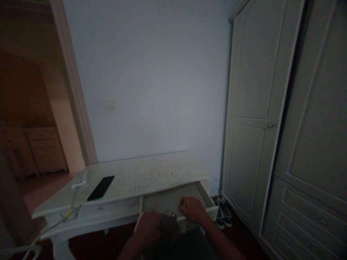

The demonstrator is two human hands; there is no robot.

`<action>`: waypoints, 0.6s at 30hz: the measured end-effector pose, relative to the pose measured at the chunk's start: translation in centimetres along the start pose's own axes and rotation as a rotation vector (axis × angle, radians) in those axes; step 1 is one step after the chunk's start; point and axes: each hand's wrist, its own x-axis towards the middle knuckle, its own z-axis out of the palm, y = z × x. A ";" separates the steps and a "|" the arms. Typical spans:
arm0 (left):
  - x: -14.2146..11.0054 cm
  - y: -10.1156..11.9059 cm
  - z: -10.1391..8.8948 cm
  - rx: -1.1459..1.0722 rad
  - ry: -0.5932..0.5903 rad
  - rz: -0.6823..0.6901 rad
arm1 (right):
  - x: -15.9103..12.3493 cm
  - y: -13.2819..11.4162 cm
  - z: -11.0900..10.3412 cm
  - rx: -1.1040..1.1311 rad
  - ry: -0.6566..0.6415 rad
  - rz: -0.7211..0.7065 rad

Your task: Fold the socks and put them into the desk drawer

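Observation:
A pulled-out drawer (162, 200) of the white desk (151, 171) is in front of me, its pale bottom showing. My left hand (150, 228) is closed at the drawer's front left, against a dark grey, soft-looking thing (169, 224) with light marks on top. The dim light hides exactly what that thing is. Over the drawer's front right, my right hand (193, 209) has its fingers curled into a loose fist, and nothing shows in it.
On the desk's left lie a dark phone (101, 188) and a white power strip (80, 179) with a cable hanging over the front edge. A wardrobe (252, 119) stands at the right, with sneakers (223, 213) on the floor beside it. A doorway opens at the left.

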 end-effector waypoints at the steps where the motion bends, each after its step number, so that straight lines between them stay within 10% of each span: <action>1: 0.0 0.1 -0.2 -0.015 0.003 0.006 | 0.0 0.0 0.0 -0.001 0.003 0.000; 11: -3.0 -3.0 -3.1 -0.345 0.196 -0.070 | -0.3 -0.3 -0.4 -0.012 0.001 0.015; 15: -4.3 -6.2 -2.8 -0.404 0.428 -0.372 | -0.2 -0.5 -0.3 -0.013 -0.003 0.026; 18: -3.3 -7.0 -0.7 -0.386 0.356 -0.477 | -0.2 -0.5 -0.2 -0.019 0.002 0.028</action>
